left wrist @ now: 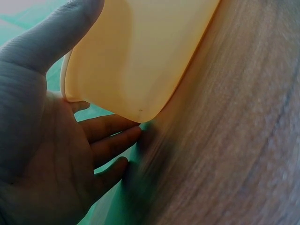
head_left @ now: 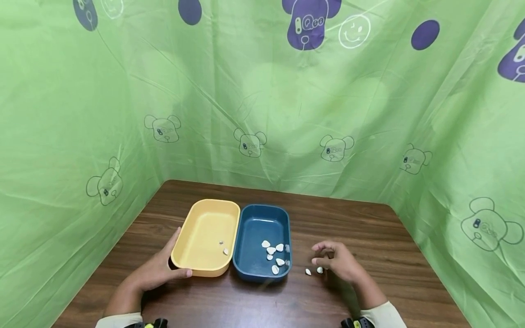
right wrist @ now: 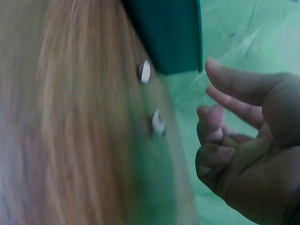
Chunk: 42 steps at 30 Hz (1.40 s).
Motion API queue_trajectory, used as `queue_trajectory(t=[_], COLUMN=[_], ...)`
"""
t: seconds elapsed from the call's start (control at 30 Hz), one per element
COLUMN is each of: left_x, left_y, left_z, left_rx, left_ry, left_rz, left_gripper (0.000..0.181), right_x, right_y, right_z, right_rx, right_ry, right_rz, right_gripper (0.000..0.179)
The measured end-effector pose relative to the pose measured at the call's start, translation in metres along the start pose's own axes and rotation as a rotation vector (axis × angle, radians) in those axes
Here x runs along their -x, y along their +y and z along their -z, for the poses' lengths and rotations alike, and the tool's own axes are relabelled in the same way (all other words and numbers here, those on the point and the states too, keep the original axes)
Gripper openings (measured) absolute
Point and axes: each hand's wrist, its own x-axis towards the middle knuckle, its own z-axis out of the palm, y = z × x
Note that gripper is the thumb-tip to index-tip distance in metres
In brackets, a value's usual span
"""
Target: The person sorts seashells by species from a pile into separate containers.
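Note:
My left hand (head_left: 162,266) rests against the near left corner of a yellow tray (head_left: 205,207), its thumb along the front wall and its fingers down the left side. In the left wrist view those fingers (left wrist: 110,126) look straight and loose beside the tray's wall. My right hand (head_left: 338,263) hovers just right of a blue tray (head_left: 256,269), thumb and fingers apart with nothing between them. Beneath it on the table lie two small white pebble-like pieces, a left piece (head_left: 308,272) and a right piece (head_left: 320,270).
Several similar white pieces (head_left: 271,250) lie in the right part of the blue tray. Inside the yellow tray are a small pale piece (head_left: 225,251) and a tiny greyish one (head_left: 221,242). The trays stand side by side on a dark wooden table (head_left: 348,214), with a green curtain (head_left: 262,100) around it.

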Motion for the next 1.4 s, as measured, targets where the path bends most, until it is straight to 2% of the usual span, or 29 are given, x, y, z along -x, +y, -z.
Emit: queue_trajectory(t=[0.13, 0.27, 0.37, 0.5, 0.63, 0.83, 1.03, 1.13, 1.27, 1.4], left_x=[0.000, -0.002, -0.002, -0.002, -0.002, -0.002, -0.001, 0.000, 0.000, 0.001], left_y=[0.000, 0.002, 0.003, 0.004, 0.003, 0.003, -0.005, -0.007, -0.001, 0.004], left_z=[-0.001, -0.001, 0.000, 0.001, 0.000, 0.001, 0.000, 0.000, 0.000, 0.001], left_rx=[0.018, 0.044, 0.042, 0.023, 0.018, 0.032, -0.010, -0.028, 0.000, -0.003], left_ry=[-0.004, -0.003, -0.003, 0.000, 0.003, 0.000, 0.019, 0.020, 0.005, -0.002], left_rz=[0.001, -0.004, -0.011, -0.019, -0.015, -0.018, -0.042, -0.048, -0.004, 0.015], left_gripper=[0.135, 0.134, 0.134, 0.134, 0.134, 0.134, 0.132, 0.132, 0.135, 0.135], right_x=[0.000, 0.000, 0.001, 0.002, 0.001, 0.000, 0.000, 0.000, 0.000, 0.001], right_y=[0.012, 0.020, 0.024, 0.030, 0.037, 0.041, 0.039, 0.039, 0.040, 0.041], right_z=[0.007, 0.014, 0.017, 0.018, 0.020, 0.020, 0.018, 0.017, 0.015, 0.015], right_rx=[0.014, 0.018, 0.060, 0.114, 0.092, 0.068, 0.117, 0.116, 0.102, 0.099], right_ry=[-0.083, -0.121, -0.134, -0.122, -0.109, -0.147, -0.128, -0.125, -0.126, -0.113], right_rz=[0.025, 0.053, 0.062, 0.075, 0.079, 0.094, 0.161, 0.160, 0.133, 0.121], right_gripper=[0.034, 0.032, 0.032, 0.031, 0.030, 0.029, 0.024, 0.023, 0.022, 0.021])
